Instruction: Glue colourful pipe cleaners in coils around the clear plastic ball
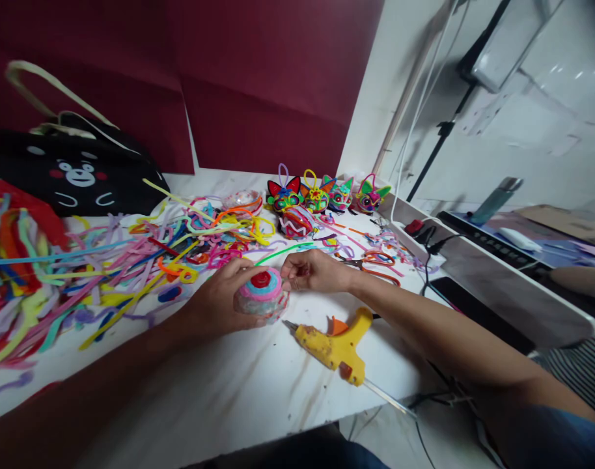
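Note:
My left hand [222,296] is wrapped round a clear plastic ball [254,306] from its left side. A coil of fuzzy pipe cleaner [273,279], red in the middle with blue and pink rings round it, covers the ball's top. At the ball's right edge my right hand [310,270] has its fingertips pinched together; what lies between them is too small to make out. Just behind the ball runs a green pipe cleaner [288,249]. A yellow hot glue gun [329,345] lies in front and to the right, its nozzle pointing towards the ball.
Loose pipe cleaners [116,260] are heaped over the left side of the table [219,404]. Orange-handled scissors [375,258] lie beyond my right wrist. Several finished animal-head ornaments [317,195] stand at the back. Rightward are a phone [478,312], cables and another person's arm [578,281].

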`<state>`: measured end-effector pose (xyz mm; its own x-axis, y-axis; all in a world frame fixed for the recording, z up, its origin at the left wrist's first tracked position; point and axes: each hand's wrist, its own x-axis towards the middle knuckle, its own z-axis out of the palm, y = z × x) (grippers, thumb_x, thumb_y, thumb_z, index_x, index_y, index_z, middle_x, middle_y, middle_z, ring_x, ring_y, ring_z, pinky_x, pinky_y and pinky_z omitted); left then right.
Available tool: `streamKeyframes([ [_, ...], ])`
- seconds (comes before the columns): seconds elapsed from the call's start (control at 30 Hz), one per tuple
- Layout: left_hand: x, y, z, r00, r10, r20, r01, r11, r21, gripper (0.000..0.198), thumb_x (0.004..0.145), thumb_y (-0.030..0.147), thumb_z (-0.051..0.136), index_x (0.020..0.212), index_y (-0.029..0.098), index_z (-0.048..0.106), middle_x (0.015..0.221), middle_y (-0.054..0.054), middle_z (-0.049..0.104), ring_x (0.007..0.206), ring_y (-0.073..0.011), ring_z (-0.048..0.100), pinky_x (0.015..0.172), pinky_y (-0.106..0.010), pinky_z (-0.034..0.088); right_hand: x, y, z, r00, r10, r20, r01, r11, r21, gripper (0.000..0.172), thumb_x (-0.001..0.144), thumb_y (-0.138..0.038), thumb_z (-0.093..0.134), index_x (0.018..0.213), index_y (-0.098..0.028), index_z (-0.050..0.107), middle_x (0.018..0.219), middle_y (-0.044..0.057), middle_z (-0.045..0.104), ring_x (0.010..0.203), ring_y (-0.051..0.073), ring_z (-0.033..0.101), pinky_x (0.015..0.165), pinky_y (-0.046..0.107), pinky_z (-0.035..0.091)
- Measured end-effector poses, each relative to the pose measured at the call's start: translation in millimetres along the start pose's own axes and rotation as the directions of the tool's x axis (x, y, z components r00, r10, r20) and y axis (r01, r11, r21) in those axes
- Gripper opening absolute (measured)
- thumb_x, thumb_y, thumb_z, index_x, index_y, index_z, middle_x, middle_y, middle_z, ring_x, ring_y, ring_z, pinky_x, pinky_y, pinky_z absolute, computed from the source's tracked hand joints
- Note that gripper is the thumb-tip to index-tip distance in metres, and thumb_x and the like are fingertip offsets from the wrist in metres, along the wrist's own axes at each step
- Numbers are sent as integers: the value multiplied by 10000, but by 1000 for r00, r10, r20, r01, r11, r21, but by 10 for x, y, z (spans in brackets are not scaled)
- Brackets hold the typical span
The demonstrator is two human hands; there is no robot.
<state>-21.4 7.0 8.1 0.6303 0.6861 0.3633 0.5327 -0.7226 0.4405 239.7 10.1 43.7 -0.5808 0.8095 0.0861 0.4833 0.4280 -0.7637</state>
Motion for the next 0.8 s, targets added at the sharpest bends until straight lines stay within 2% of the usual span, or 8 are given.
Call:
streamKeyframes([
  [0.17,81,-106,-109,995,-78,61,82,995,-55,926,604,609,854,1400,228,572,1380,-115,621,1282,-379,600,1061,-427,525,-19,3,-25,999,-42,5,41,999,11,177,850,-285,729,894,-122,675,743,-6,653,665,110,556,632,213,456],
  [0.3,173,-121,-195,984,-109,144,123,988,-97,891,568,606,861,1328,213,611,1374,-136,656,1293,-407,601,1102,-475,497,-27,-9,-42,996,-80,-29,80,997,-8,112,845,-230,722,868,-125,692,784,7,681,708,117,566,684,224,455],
  [0.4,213,-119,-240,980,-109,165,129,984,-120,868,594,610,854,1341,241,612,1391,-128,663,1282,-400,620,1098,-480,504,-5,9,-34,995,-86,-47,86,996,-4,92,841,-192,709,901,-126,688,780,4,690,705,121,588,687,225,456],
  [0.6,230,-157,-254,982,-60,177,75,994,-80,848,638,637,826,1372,264,623,1420,-128,660,1311,-411,611,1090,-510,514,77,74,-6,995,-75,-64,77,997,26,221,832,-175,727,1031,-144,636,723,-36,674,652,118,607,643,211,456],
  [0.8,219,-169,-256,979,-54,196,73,993,-90,842,677,616,813,1400,250,586,1434,-138,646,1303,-403,615,1081,-499,519,159,71,-12,998,-61,-34,63,997,53,200,804,-155,754,958,-149,626,684,-47,656,629,114,617,643,210,467],
])
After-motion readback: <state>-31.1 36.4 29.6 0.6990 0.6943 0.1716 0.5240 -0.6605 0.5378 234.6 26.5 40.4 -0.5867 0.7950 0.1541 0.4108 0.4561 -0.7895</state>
